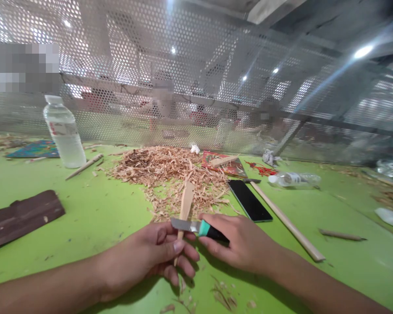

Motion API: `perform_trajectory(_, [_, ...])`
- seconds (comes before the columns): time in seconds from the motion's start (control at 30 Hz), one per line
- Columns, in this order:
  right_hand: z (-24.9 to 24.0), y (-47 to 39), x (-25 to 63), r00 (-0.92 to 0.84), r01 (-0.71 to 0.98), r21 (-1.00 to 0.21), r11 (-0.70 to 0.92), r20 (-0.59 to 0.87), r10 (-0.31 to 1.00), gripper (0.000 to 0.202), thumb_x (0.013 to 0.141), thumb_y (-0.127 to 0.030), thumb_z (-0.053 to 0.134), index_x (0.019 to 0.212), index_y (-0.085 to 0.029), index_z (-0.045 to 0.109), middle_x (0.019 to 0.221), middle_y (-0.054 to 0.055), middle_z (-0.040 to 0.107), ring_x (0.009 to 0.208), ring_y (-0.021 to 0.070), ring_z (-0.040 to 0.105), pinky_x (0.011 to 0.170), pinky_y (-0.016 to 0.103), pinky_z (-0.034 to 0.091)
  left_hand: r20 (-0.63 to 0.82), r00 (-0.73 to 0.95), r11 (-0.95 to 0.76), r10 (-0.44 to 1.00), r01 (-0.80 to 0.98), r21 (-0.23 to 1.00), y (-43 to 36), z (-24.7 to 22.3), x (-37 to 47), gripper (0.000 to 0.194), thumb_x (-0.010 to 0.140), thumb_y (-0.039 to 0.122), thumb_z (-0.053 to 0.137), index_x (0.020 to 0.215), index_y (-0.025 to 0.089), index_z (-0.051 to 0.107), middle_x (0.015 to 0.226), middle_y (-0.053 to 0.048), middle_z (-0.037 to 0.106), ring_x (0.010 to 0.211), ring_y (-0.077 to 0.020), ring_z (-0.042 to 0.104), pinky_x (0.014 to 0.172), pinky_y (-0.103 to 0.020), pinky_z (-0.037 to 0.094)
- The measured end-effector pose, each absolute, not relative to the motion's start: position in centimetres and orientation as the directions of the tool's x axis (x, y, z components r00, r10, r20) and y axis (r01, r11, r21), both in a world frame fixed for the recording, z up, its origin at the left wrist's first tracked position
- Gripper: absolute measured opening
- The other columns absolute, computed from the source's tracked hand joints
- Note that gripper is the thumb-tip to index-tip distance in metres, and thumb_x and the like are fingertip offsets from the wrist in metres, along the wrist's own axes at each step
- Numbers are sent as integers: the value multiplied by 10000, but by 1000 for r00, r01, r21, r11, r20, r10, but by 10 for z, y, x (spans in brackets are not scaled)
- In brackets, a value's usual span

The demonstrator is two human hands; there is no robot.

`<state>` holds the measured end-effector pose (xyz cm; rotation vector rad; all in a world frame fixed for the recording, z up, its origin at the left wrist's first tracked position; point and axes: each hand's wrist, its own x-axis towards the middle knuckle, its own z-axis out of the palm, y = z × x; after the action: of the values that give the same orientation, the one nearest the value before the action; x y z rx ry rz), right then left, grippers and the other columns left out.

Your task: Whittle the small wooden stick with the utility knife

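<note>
My left hand (pixel 165 250) pinches the thin lower end of a carved wooden piece (pixel 187 199), whose wider, paddle-like end points away from me. In my right hand (pixel 232 240) is a carving knife (pixel 212 233) with a black and turquoise handle. Its short metal blade lies across the narrow part of the wood, just above my left thumb; whether the edge touches the wood, I cannot tell. Behind the wood spreads a heap of curled wood shavings (pixel 160 163).
Right of the shavings lie a black phone (pixel 249 200), a long-handled hammer-like tool (pixel 286 220), a pencil-like stick (pixel 342 235) and a small bottle (pixel 294 179). At left stand a water bottle (pixel 64 135) and a brown leather piece (pixel 22 216). A perforated metal screen (pixel 190 96) closes the back.
</note>
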<state>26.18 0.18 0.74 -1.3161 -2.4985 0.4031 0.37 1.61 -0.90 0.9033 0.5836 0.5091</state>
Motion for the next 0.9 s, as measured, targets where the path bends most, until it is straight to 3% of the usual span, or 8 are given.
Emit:
perform_trajectory(0.23, [9,-2,260,-587,745,-312,590,114,801,342,1070,-481,579,1165,-190,733,926,84,807,778,254,757,689,310,515,-266,716,509,646,-143,849,18,-9,4,274,890,382,897,984,140,812,1004,-94,796,824,-159,767,647,-190,585])
perform_trajectory(0.37, [7,0,261,-569,755,-291,587,152,808,423,1084,-507,561,1267,-168,737,1019,130,826,828,292,786,717,350,572,-261,721,502,642,-138,854,16,-7,7,323,874,411,910,978,131,790,986,-89,789,792,-147,762,617,-175,563])
perform_trajectory(0.6, [8,18,283,-390,838,-294,459,264,882,463,1096,-453,529,1446,-181,665,1280,192,797,1037,359,802,900,483,618,-279,729,516,626,-119,848,13,-7,8,378,911,434,871,1091,137,723,1009,-98,779,800,-157,766,636,-204,567])
perform_trajectory(0.7, [9,15,281,-459,804,-309,509,221,860,430,1077,-463,555,1389,-204,699,1217,153,820,994,323,806,865,414,618,-268,723,505,637,-128,854,14,-7,7,398,909,450,869,1103,138,715,1009,-98,778,803,-160,767,633,-205,563])
perform_trajectory(0.8, [10,5,270,-561,745,-338,574,146,814,367,1069,-483,576,1264,-221,746,1026,84,842,835,256,796,764,321,594,-259,717,495,647,-137,858,13,-8,6,411,867,472,901,1036,135,737,1014,-96,779,786,-153,756,627,-204,565])
perform_trajectory(0.9, [10,-2,263,-594,727,-350,590,110,797,353,1067,-479,586,1241,-218,747,984,74,836,801,244,781,720,296,561,-251,705,475,664,-138,869,13,-10,6,404,836,480,923,963,134,758,1001,-88,782,771,-148,746,622,-204,570])
